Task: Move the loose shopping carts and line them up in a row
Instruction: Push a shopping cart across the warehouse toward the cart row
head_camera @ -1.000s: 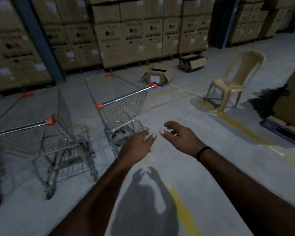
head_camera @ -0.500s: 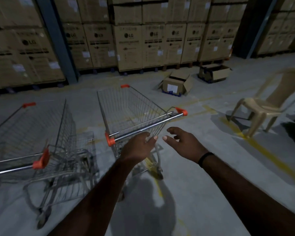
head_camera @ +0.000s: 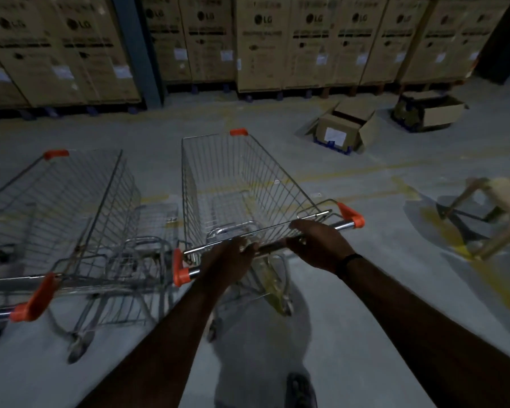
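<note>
1. Stacked cardboard boxes (head_camera: 259, 42) line the warehouse wall behind a grey floor (head_camera: 365, 334).
2. Left hand (head_camera: 227, 259) and right hand (head_camera: 318, 245) each grasp the middle cart's handle (head_camera: 273, 245).
3. Another cart (head_camera: 71, 219) stands just left.

left hand (head_camera: 226, 257): palm down, fingers curled closed | right hand (head_camera: 318, 245): palm down, fingers wrapped closed, dark band at wrist | both forearms extended forward

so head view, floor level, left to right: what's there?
left cart → held cart → open box → second box → chair
</note>
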The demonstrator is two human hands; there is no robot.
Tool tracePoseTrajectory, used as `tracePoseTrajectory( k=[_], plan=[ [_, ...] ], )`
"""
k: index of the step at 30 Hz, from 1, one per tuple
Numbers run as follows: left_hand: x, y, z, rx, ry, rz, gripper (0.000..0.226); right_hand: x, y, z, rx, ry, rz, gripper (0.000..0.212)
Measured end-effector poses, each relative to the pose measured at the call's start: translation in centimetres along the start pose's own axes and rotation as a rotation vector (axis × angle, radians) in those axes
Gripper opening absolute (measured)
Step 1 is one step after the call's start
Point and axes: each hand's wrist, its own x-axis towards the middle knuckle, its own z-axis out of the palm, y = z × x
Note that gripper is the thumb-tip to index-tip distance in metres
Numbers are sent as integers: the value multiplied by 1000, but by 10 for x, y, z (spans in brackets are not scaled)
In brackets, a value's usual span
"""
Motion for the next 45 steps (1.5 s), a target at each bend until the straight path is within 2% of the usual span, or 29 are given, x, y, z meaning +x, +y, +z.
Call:
tracePoseTrajectory(
  k=[2, 4, 7, 11, 15, 18, 20, 22, 23, 26, 29, 32, 36, 38, 42, 45],
  plan=[
    [7, -1, 6, 72, -38, -69, 60, 22, 13, 3, -63, -100, -4, 46],
    [7, 8, 11, 226, 38, -101, 75, 41, 29, 7, -229, -237, -41, 42],
    [8, 24, 17, 391, 47, -185, 69, 62, 45, 9, -323, -376, -106, 53],
    [7, 39, 19, 417, 37, -311, 66, 81, 63, 13, -377, -446, -206, 75],
    [5, 53, 29, 450, 28, -382, 74, 86, 78, 17, -371, -439, -290, 82],
    [-3, 64, 35, 488, 68, -387, 80, 79, 89, 18, -329, -415, -283, 88],
    [-14, 70, 45, 482, 70, -424, 71, 70, 97, 15, -308, -404, -290, 86],
    [-23, 74, 59, 496, 192, -421, 63, 59, 106, 12, -293, -390, -298, 83],
    [-28, 81, 60, 494, 198, -429, 62, 52, 111, 10, -277, -375, -309, 82],
    [-48, 109, 59, 447, 141, -450, 60, 33, 124, 4, -248, -256, -428, 84],
    [-72, 136, 71, 455, 235, -375, 56, 14, 143, -1, -307, -229, -525, 88],
    [-98, 164, 96, 433, 209, -457, 58, -9, 164, -5, -391, -103, -613, 93],
    [-138, 204, 123, 422, 214, -510, 62, -44, 184, -24, -426, -291, -566, 83],
    [-158, 222, 134, 430, 219, -535, 62, -61, 190, -31, -455, -257, -637, 87],
    [-193, 252, 141, 420, 206, -622, 63, -90, 198, -42, -438, -353, -636, 99],
    [-222, 272, 154, 437, 219, -698, 69, -118, 205, -47, -439, -326, -741, 98]
  ],
)
